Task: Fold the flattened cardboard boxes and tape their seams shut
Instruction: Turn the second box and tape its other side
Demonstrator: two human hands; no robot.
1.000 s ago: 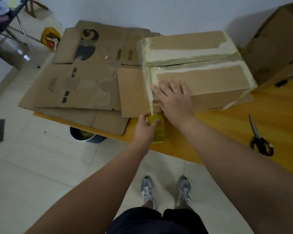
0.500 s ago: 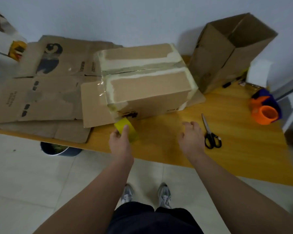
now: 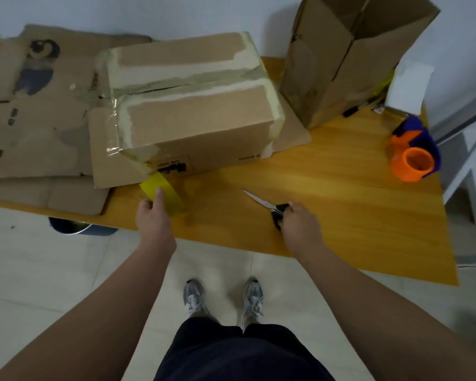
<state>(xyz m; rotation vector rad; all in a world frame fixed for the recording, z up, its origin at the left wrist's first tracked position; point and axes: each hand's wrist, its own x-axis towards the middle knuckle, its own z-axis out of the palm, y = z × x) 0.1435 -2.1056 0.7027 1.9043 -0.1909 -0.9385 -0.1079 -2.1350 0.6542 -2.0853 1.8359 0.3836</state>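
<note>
The box (image 3: 198,119) sits on the table (image 3: 341,202) with tape along its top seam; the left hand (image 3: 153,215) curls round the tape roll (image 3: 164,189) just below the box's near left corner, where a strip seems to run from box to roll; the right hand (image 3: 300,224) grips the scissors (image 3: 261,202) by their black handles, blades together, pointing toward the box. The cut comes next, I'd say; best pull the roll so the strip is taut, snip close to the roll, then press the loose end flat.
</note>
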